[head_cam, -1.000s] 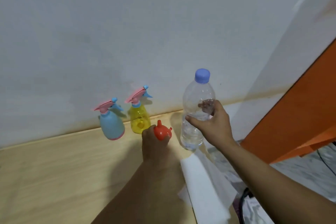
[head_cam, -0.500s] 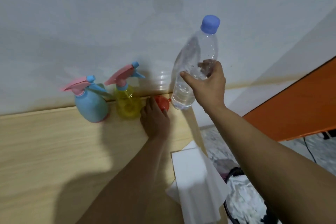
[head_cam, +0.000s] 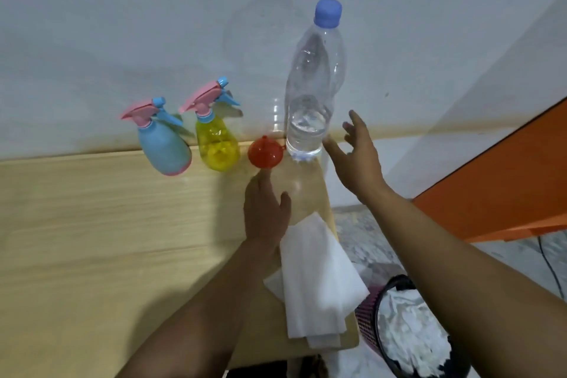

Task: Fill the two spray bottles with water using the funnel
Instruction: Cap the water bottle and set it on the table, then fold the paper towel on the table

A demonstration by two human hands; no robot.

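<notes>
A blue spray bottle (head_cam: pixel 164 144) and a yellow spray bottle (head_cam: pixel 217 144), both with pink trigger heads, stand against the wall at the back of the wooden table (head_cam: pixel 92 239). A red funnel (head_cam: pixel 265 155) lies beside the yellow one. A clear water bottle (head_cam: pixel 313 92) with a blue cap stands upright at the table's far right corner, partly filled. My right hand (head_cam: pixel 356 159) is just right of it, fingers spread, holding nothing. My left hand (head_cam: pixel 265 212) rests flat on the table just below the funnel, apart from it.
A folded white cloth (head_cam: pixel 316 282) lies on the table's right edge. Beyond that edge, on the floor, stands a dark basket (head_cam: pixel 368 319) with white stuff inside. An orange panel (head_cam: pixel 506 187) rises at the right. The wall runs right behind the bottles.
My right hand set the water bottle down upright by the funnel and let go. My left hand released the funnel and drew back toward me.
</notes>
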